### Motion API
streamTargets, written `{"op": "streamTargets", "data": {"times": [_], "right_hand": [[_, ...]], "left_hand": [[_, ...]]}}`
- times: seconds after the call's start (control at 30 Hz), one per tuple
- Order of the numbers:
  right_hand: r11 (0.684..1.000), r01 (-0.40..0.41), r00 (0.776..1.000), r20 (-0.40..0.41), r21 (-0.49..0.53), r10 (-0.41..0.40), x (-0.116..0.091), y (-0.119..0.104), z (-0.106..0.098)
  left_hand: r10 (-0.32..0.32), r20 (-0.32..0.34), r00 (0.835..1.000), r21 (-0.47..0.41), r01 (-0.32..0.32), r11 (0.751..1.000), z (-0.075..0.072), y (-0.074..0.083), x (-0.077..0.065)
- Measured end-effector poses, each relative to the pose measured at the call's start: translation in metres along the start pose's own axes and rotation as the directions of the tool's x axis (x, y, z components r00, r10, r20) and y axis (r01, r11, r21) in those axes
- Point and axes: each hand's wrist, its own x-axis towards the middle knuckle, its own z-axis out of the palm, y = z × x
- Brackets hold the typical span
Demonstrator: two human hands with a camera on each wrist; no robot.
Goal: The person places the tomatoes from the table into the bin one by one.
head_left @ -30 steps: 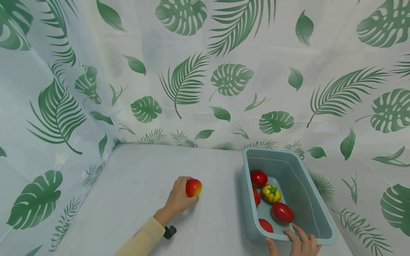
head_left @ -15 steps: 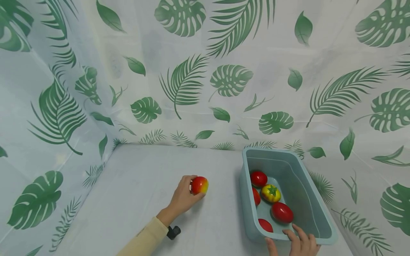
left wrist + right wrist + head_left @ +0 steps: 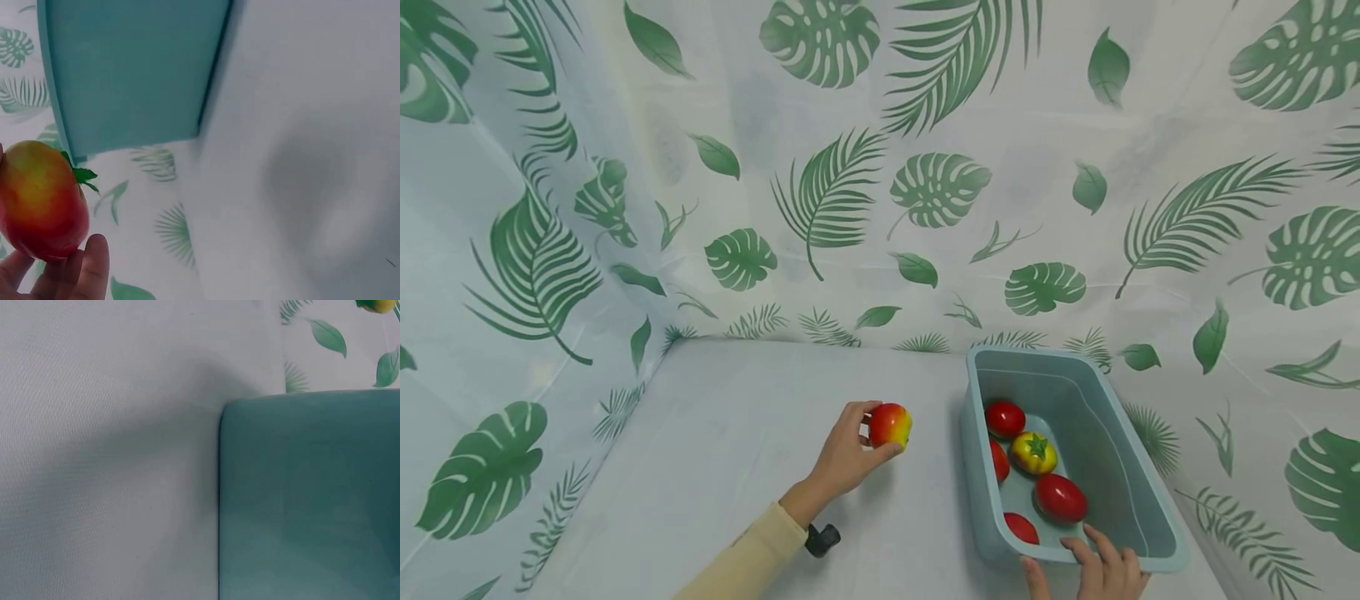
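Observation:
My left hand (image 3: 842, 457) grips a red-and-yellow tomato (image 3: 890, 426) above the table, left of a blue-green plastic tub (image 3: 981, 500). In the left wrist view the tomato (image 3: 42, 200) shows a green leafy top, with fingertips curled under it. At the tub's near edge my right hand (image 3: 1103, 567) pinches the rim, fingers inside and thumb outside. Inside the tub lie a yellow tomato (image 3: 1034, 452) with a green top and several red, smooth, rounded fruits, one of them a red oval one (image 3: 1061, 498). The right wrist view shows only the tub's outer wall (image 3: 306, 500), no hand.
The table (image 3: 760, 400) has a white cover. Behind it and at both sides hangs a white sheet with green leaf prints (image 3: 940, 187). A small black device (image 3: 823, 540) sits under my left wrist. The tub's raised walls stand right of the held tomato.
My left hand has moved right and slightly away from me, carrying the tomato closer to the tub. The tomato has turned, so more yellow shows. My right hand stays on the rim.

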Motion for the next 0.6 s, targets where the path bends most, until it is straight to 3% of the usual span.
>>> {"op": "streamTargets", "data": {"times": [0.4,0.6], "right_hand": [[1.0,-0.007,1.0,0.024,-0.005,0.007,0.001,0.001,-0.001],[1.0,0.006,1.0,0.008,0.026,-0.006,-0.001,0.004,0.002]], "left_hand": [[0.116,0.037,0.993,-0.087,-0.112,0.99,-0.002,0.032,0.014],[0.15,0.052,0.987,-0.126,-0.143,0.982,0.004,0.048,0.019]]}}
